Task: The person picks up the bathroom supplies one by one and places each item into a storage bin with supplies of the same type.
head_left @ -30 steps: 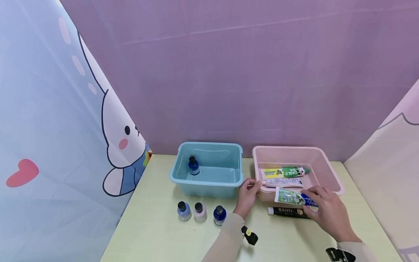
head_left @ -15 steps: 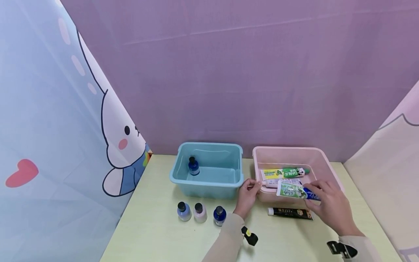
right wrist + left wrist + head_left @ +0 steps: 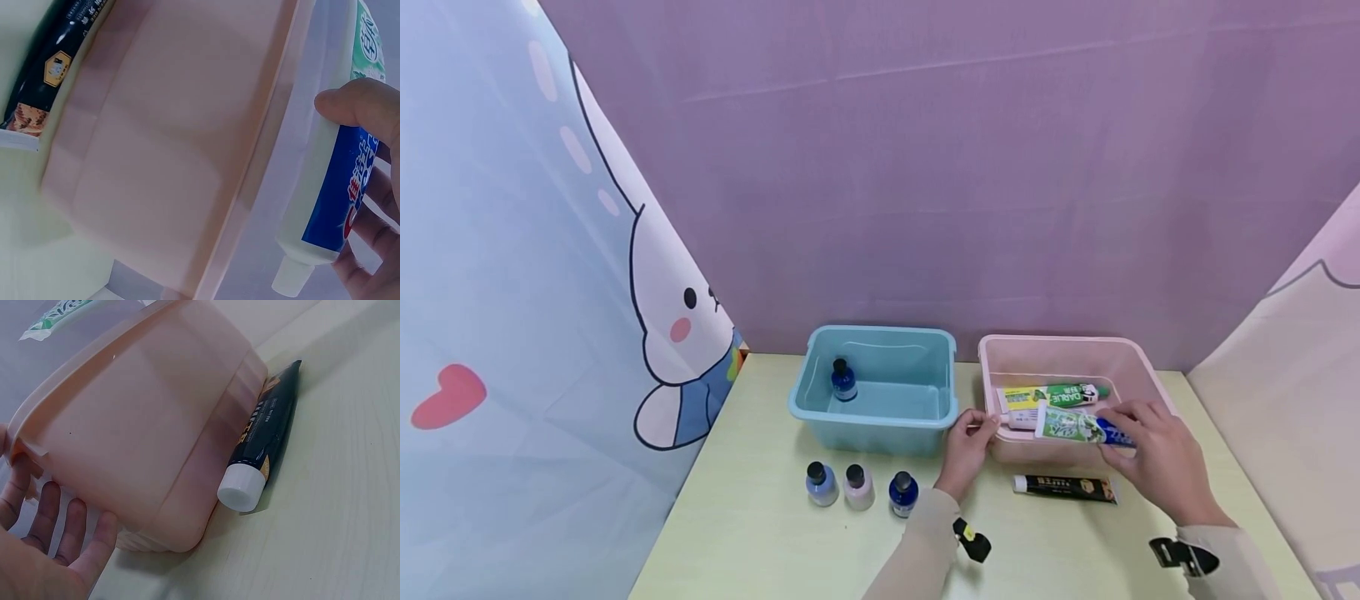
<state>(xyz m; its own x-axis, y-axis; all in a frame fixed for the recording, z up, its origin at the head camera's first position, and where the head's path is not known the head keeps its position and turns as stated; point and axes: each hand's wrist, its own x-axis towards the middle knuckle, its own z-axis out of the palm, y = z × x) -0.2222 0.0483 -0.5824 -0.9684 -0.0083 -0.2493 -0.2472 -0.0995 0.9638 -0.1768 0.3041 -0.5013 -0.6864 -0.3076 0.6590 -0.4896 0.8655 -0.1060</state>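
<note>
My right hand (image 3: 1161, 458) pinches a green, white and blue toothpaste tube (image 3: 1071, 425) between thumb and fingers, above the near rim of the pink bin (image 3: 1142, 375). The right wrist view shows the tube's white cap (image 3: 292, 277) pointing down. At the bin's near left corner my left hand (image 3: 966, 450) grips the rim, with fingers (image 3: 72, 531) below it against the wall. Inside the bin lie a yellow and green tube (image 3: 1052, 396) and a pale tube (image 3: 1022, 420), partly hidden by the held one. A black toothpaste tube (image 3: 1063, 487) lies on the table in front of the bin.
A blue bin (image 3: 880, 433) stands left of the pink one, holding a dark blue bottle (image 3: 844, 383). In front of it stand a light blue bottle (image 3: 822, 486), a pale pink bottle (image 3: 859, 490) and another dark blue bottle (image 3: 903, 496). A purple cloth (image 3: 925, 167) hangs behind.
My right hand has raised the toothpaste tube away from the black tube, up and slightly right, over the pink bin's near edge. My left hand has stayed at the rim.
</note>
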